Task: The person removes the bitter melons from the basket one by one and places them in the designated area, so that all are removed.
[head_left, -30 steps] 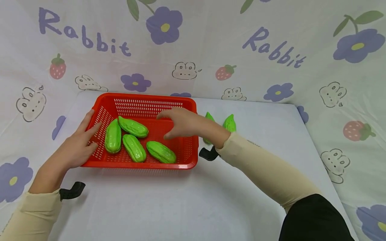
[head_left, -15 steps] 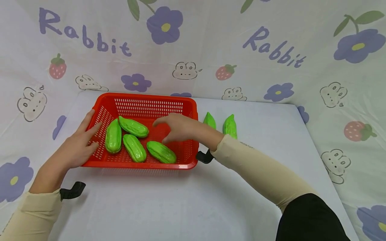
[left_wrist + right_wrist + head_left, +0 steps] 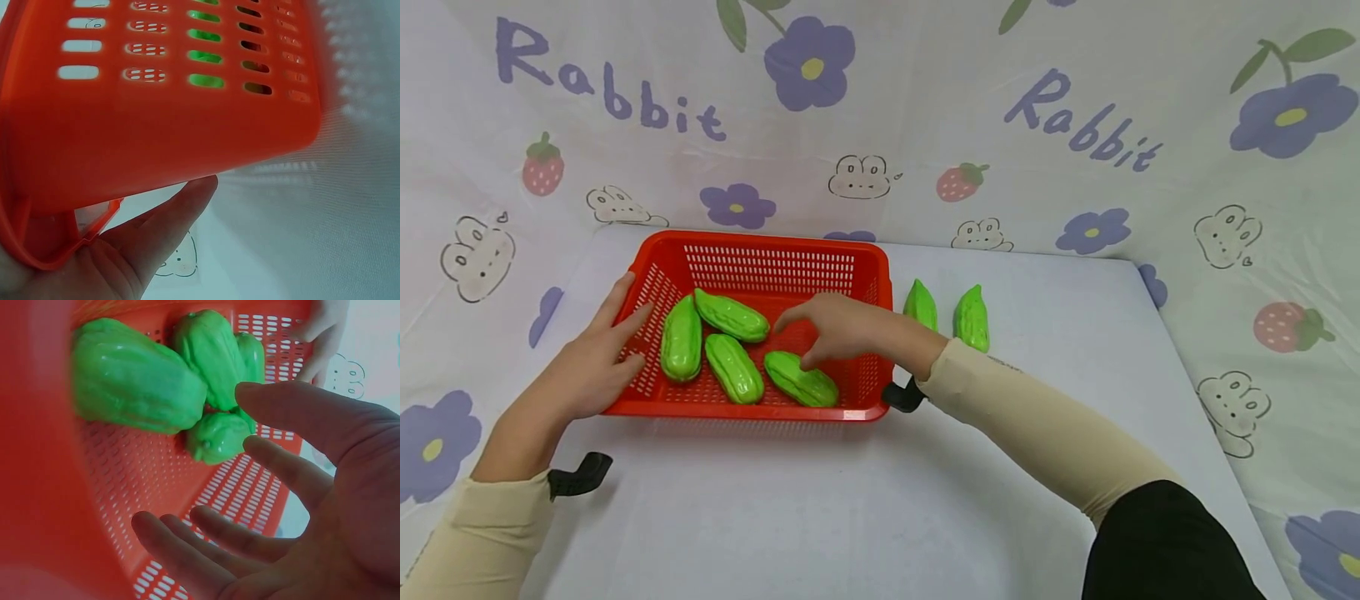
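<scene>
A red perforated plastic basket (image 3: 752,412) holds several glossy green ridged gourds that look like bitter melons. The left hand (image 3: 591,367) grips the basket's left rim, some fingers inside it; in the left wrist view a finger (image 3: 181,209) lies along the outer wall. Inside the basket's right half, the right hand (image 3: 846,325) hovers with thumb and fingers spread, holding nothing. Its thumb overlaps the rightmost gourd (image 3: 801,382) in the head view; whether it touches is unclear. Other gourds lie farther left, one of them a gourd (image 3: 682,342) along the left wall.
Two more green gourds lie outside, right of the basket: a gourd (image 3: 921,305) partly behind the right forearm and another gourd (image 3: 972,319) beside it. A white cloth (image 3: 820,508) covers the table. Behind hangs a printed backdrop (image 3: 910,108).
The right hand has shifted left and toward the front inside the basket, closer to the rightmost gourd. More of the two outside gourds shows. The left hand and basket have stayed put.
</scene>
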The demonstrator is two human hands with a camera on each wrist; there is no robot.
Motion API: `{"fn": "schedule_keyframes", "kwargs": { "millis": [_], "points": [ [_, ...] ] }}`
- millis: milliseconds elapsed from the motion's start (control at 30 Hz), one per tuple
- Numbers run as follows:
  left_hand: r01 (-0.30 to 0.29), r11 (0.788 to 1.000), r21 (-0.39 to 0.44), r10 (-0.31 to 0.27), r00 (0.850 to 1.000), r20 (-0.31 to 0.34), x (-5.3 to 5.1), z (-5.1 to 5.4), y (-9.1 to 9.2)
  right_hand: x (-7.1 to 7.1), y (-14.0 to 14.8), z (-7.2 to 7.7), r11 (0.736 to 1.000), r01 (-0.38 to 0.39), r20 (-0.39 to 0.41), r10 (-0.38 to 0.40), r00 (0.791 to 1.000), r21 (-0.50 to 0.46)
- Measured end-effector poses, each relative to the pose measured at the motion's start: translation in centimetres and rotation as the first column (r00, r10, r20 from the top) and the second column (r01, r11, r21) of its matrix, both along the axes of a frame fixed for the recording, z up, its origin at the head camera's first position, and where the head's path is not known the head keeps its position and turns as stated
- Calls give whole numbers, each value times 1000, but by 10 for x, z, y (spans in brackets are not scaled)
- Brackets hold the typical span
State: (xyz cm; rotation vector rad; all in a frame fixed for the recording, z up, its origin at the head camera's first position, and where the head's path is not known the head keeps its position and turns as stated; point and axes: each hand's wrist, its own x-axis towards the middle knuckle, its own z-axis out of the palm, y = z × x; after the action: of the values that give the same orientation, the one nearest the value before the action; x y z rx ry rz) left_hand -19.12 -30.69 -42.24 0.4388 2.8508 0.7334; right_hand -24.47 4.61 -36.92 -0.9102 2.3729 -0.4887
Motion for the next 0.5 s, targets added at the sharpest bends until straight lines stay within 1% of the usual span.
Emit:
{"fn": "schedule_keyframes", "kwargs": {
  "millis": [267, 500],
  "points": [
    [0, 1000, 1, 0, 1000, -11, 0, -1, 1, 0, -9, -3, 999, -17, 29, 16, 999, 31],
    [2, 1000, 0, -2, 1000, -4, 0, -2, -1, 1, -17, -7, 995, -76, 41, 74, 996, 60]
  ]
}}
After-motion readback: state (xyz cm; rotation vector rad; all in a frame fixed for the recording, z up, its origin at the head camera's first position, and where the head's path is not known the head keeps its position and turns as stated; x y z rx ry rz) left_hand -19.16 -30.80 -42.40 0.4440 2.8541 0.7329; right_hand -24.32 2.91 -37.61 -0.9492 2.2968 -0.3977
